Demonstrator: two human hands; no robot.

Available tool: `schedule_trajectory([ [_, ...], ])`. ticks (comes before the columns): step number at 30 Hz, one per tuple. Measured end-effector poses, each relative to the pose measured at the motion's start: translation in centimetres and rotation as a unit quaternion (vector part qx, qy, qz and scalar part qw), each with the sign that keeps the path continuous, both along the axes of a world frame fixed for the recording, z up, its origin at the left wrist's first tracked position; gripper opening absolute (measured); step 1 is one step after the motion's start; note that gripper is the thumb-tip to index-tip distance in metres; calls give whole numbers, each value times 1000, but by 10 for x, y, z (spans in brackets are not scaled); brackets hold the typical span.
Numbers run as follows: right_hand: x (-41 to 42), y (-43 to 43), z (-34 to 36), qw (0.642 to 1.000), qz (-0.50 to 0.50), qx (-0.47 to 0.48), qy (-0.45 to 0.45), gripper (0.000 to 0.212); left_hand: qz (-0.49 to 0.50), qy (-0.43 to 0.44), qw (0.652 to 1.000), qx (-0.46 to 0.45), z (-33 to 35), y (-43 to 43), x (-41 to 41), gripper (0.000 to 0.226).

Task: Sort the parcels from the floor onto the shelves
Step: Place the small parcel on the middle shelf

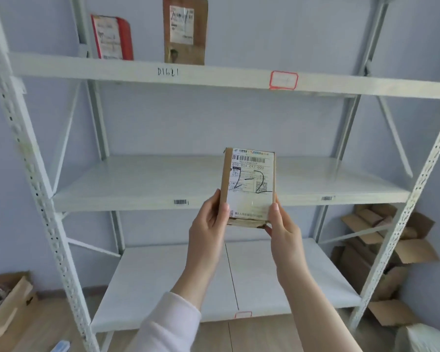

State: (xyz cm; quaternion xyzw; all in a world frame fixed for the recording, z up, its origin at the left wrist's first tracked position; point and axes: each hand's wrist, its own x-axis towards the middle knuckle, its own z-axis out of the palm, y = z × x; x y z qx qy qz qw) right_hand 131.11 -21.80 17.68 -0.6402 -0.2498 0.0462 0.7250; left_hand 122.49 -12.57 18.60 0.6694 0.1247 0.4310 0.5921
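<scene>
A small brown cardboard parcel (249, 184) with a white shipping label marked "2-2" in black pen is held upright in front of the middle shelf (137, 184). My left hand (208, 224) grips its lower left edge and my right hand (282, 227) grips its lower right corner. On the top shelf (87, 68) stand a red parcel (112, 38) at the left and a brown parcel (184, 29) beside it, both upright with labels facing me.
The white metal rack has a lower shelf (163, 275) with a seam down its middle. Flattened and open cardboard boxes (391, 245) are piled on the floor at the right. Another open box (8, 301) sits at the lower left. A pale bag (427, 339) lies bottom right.
</scene>
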Motion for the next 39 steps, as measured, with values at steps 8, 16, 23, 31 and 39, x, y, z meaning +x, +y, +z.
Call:
schedule_trajectory([
  [8,68,79,82,995,-16,59,-72,40,-11,-74,995,60,78,83,68,34],
  [16,114,122,89,994,-18,59,-91,39,-6,-87,995,49,81,123,116,34],
  [23,144,143,88,994,3,60,-90,39,15,-86,995,39,80,140,141,35],
  [31,156,165,93,993,42,65,-87,38,40,-92,994,39,86,157,147,36],
  [39,151,180,92,992,69,70,-85,38,63,-95,992,45,85,169,138,35],
])
